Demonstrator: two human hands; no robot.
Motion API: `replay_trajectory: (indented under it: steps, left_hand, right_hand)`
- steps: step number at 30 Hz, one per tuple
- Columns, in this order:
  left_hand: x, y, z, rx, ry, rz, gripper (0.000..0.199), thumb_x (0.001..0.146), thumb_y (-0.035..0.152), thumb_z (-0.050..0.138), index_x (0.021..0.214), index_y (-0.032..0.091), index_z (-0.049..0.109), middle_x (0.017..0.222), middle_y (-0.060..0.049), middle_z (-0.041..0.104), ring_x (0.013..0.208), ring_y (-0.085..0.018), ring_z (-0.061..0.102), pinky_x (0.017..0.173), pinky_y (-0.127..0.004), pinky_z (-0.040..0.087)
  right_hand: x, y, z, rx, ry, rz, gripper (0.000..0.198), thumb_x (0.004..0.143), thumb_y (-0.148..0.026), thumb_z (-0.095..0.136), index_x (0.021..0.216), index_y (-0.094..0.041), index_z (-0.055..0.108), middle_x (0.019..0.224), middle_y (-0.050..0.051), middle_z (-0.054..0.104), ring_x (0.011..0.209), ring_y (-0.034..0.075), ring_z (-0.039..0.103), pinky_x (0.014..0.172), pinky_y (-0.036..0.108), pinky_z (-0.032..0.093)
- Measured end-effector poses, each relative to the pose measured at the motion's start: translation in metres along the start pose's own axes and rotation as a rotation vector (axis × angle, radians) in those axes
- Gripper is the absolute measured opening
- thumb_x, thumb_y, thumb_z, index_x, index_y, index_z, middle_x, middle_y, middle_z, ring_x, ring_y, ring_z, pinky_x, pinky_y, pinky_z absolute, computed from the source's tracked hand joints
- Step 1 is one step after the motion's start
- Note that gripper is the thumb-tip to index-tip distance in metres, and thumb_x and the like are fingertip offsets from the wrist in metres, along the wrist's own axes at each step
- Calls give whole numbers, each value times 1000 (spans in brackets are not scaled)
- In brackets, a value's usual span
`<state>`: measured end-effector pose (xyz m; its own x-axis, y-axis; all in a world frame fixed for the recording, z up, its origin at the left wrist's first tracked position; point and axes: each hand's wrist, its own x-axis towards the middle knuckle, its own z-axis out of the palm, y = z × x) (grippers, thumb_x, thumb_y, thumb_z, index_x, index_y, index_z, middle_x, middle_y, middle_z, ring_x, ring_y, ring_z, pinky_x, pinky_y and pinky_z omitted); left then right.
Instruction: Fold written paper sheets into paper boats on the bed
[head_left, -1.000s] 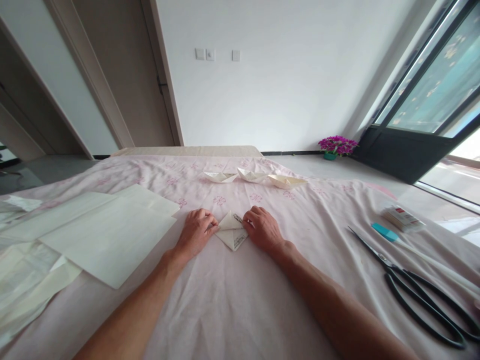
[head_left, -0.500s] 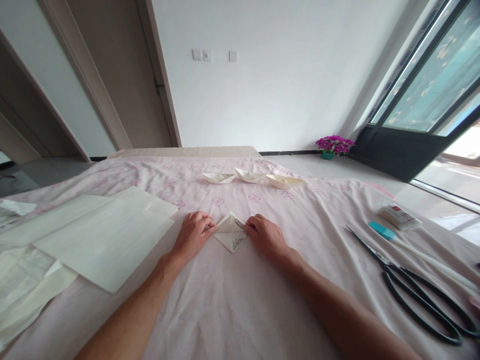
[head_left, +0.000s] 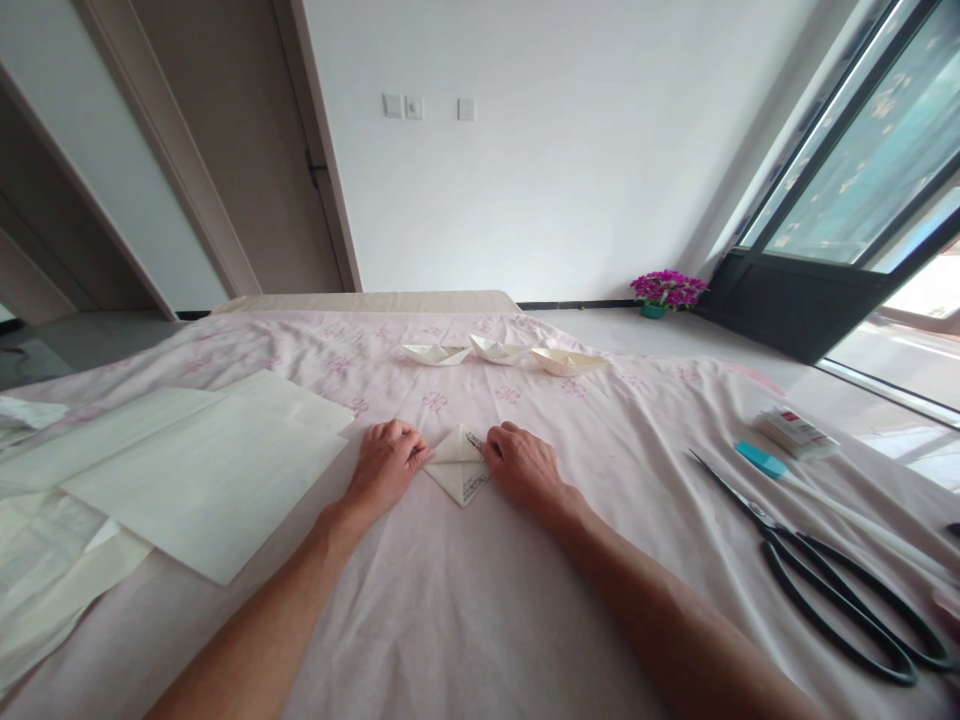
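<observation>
A small diamond of folded paper (head_left: 460,470), cream with dark print on its right part, lies on the pink cloth (head_left: 480,600) in front of me. A horizontal crease or edge crosses its middle. My left hand (head_left: 391,460) pinches its left corner between thumb and fingers. On the other side, the closed fingers of my right hand (head_left: 525,462) grip the right corner and cover it. Beyond my hands stand three folded paper boats in a row: a left one (head_left: 436,355), a middle one (head_left: 498,349) and a right one (head_left: 570,362).
Large paper sheets (head_left: 210,480) overlap on the left. At the right lie black-handled scissors (head_left: 780,540), a blue-tipped tool with a pale handle (head_left: 761,460) and a small wrapped pack (head_left: 796,432). A potted purple plant (head_left: 667,290) stands on the floor by the wall.
My right hand has shifted slightly left over the paper's right corner, hiding more of it. My left hand stays on the left corner. The view has moved very slightly.
</observation>
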<state>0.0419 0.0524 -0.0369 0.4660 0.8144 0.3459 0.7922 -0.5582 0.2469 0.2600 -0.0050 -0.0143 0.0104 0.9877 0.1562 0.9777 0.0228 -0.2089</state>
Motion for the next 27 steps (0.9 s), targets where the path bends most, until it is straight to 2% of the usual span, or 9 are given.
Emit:
replay_trajectory:
  steps: [12,27]
  left_hand:
    - [0,10,3,227,11,-18,23,90,39,52,85,18,62,94,-9,57,90,-24,49,84,-38,34]
    - [-3,26,-4,317,-53,-78,22,92,29,44,93,15,61,99,-11,55,92,-24,49,83,-40,36]
  right_hand:
    - [4,0,2,-35,-11,-12,24,93,-31,39,83,-23,60,92,3,64,76,16,57,58,27,22]
    - [6,-2,-1,-34,-63,37,28,94,-38,37,87,-22,58,98,4,64,83,17,58,60,27,25]
